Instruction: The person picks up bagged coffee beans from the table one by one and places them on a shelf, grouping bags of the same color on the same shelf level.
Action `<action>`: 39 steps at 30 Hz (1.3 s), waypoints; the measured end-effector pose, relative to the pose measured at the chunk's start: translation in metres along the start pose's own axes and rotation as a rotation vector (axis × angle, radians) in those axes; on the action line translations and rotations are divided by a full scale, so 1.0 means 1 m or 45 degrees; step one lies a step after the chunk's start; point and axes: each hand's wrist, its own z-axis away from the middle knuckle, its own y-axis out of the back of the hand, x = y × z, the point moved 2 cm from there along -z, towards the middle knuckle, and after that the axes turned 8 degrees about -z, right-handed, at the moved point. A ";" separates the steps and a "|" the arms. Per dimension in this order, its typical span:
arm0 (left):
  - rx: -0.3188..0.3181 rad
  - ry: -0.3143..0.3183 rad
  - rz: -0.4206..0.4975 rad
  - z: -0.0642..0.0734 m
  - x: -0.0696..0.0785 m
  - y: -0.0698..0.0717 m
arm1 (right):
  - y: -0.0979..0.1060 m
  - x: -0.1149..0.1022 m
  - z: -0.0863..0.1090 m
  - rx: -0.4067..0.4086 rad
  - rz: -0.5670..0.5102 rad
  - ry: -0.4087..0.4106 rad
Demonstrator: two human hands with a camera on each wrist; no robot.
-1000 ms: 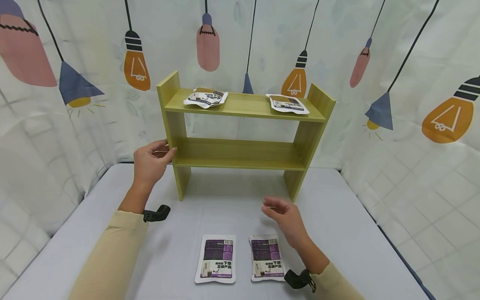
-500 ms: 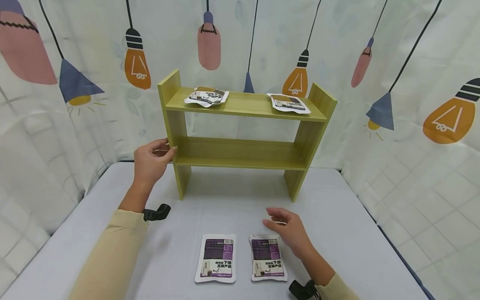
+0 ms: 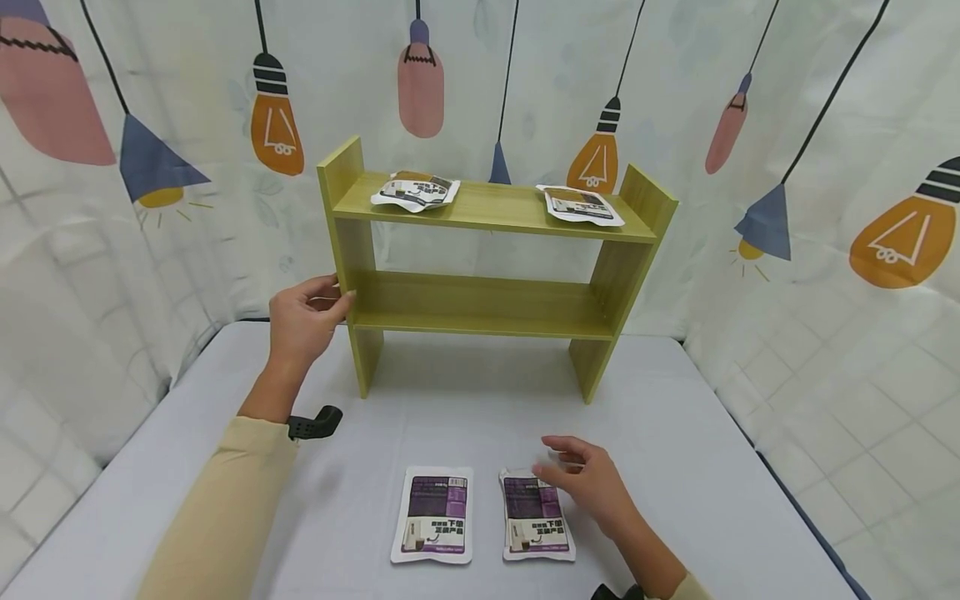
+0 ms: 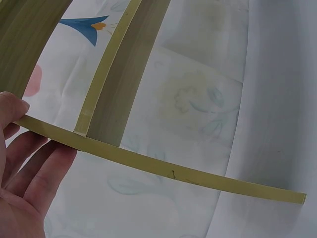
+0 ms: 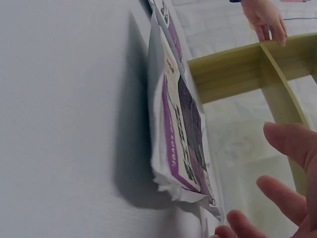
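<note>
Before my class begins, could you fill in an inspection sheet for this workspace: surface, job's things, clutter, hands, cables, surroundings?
Surface: white-covered tabletop
Job's things: purple-labelled pouches lie in two spots, apart; two golden-brown pouches rest on the top board of the yellow-green shelf unit
Clutter: nothing seen
Hands: left hand grips the shelf unit's left side; right hand holds nothing, near the right-hand purple pouch
Cables: nothing seen
Surroundings: white curtain printed with hanging lamps and bulbs

The left hand (image 4: 27,181) grips a yellow-green shelf (image 4: 148,160) by one side.
</note>
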 end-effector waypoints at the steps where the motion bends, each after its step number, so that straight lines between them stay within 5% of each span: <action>1: 0.001 0.000 0.001 0.000 0.000 0.000 | 0.000 0.000 0.002 -0.004 0.009 -0.009; 20: 0.010 -0.007 0.007 0.000 0.001 -0.001 | 0.002 0.003 0.021 -0.077 0.124 -0.050; 29: 0.003 -0.003 0.005 0.001 0.000 0.000 | -0.003 0.008 0.020 -0.097 0.294 0.034; 39: 0.021 0.002 -0.001 0.001 0.000 0.000 | -0.011 0.006 0.025 -0.171 0.315 0.113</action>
